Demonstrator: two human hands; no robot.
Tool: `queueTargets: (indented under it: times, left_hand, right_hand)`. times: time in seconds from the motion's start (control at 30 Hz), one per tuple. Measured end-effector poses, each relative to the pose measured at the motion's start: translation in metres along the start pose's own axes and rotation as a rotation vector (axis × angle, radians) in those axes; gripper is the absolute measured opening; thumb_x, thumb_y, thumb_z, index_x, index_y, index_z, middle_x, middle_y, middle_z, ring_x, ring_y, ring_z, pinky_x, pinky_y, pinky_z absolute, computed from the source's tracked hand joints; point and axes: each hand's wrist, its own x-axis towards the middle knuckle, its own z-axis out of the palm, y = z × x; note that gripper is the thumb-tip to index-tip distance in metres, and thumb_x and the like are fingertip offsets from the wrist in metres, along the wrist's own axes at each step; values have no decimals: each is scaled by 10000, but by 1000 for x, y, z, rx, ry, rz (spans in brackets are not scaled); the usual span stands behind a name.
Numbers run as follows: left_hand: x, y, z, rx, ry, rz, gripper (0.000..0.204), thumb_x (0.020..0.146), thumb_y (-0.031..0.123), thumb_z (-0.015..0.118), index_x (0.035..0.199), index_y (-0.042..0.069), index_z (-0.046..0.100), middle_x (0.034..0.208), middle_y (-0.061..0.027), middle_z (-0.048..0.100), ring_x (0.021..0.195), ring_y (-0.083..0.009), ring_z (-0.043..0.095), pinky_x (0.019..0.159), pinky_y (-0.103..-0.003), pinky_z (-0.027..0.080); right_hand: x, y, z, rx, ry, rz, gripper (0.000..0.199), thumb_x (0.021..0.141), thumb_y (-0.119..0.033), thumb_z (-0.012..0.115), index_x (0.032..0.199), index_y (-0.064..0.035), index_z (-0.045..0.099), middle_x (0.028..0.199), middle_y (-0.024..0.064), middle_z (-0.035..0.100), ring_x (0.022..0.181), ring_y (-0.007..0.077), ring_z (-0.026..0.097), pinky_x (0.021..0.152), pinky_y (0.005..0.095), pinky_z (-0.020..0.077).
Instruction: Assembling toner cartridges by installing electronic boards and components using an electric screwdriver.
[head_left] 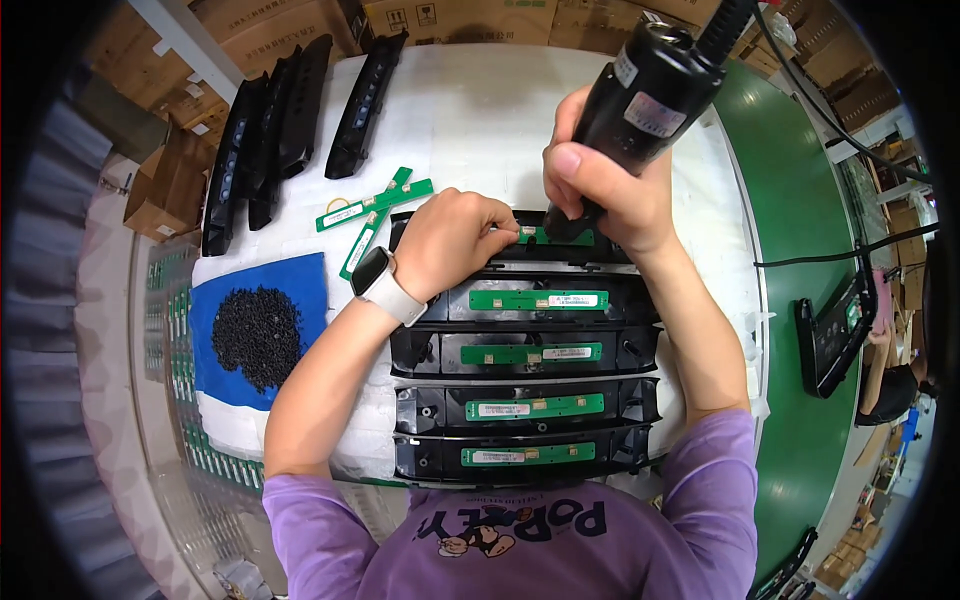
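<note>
Top black housing (440,232), long axis running left to right across the table (480,110), carries a green circuit strip (562,238) with a white label. Left hand (452,240) pinches the strip's left end; right hand (600,190) is wrapped around a black electric screwdriver (645,95), its tip hidden. Brown cartons (460,18) line the far edge.

Glossy black plastic housings (525,355), matt green circuit boards (538,300), smooth blue cloth (300,285).

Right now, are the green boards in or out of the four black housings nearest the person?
In. Each black housing has a green board lying flat inside its recess.
</note>
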Motion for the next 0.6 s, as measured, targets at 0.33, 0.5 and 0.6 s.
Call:
queueTargets:
  times: [0.33, 0.5, 0.6]
  left_hand:
    - [0, 4, -1, 25, -12, -13, 56, 729, 124, 652, 729, 76, 680, 653, -121, 631, 612, -303, 613, 572, -376, 474]
    - [-2, 1, 4, -40, 201, -39, 114, 736, 141, 684, 709, 33, 658, 602, -99, 625, 523, -222, 595, 525, -303, 458]
    - [-9, 6, -4, -445, 229, -232, 191, 772, 158, 700, 663, 17, 632, 559, -30, 599, 476, -103, 533, 480, -226, 413]
  right_hand:
    - [-3, -1, 6, -114, -7, -33, 196, 733, -111, 649, 779, -10, 488, 561, 39, 505, 405, 97, 454, 399, 211, 358]
    - [-7, -10, 7, -95, -2, -77, 229, 739, -127, 639, 855, -4, 485, 559, 39, 493, 413, 103, 444, 401, 224, 347]
    - [-9, -25, -5, 90, 64, -138, 250, 812, -229, 556, 939, -31, 470, 548, 4, 415, 406, 111, 374, 445, 265, 337]
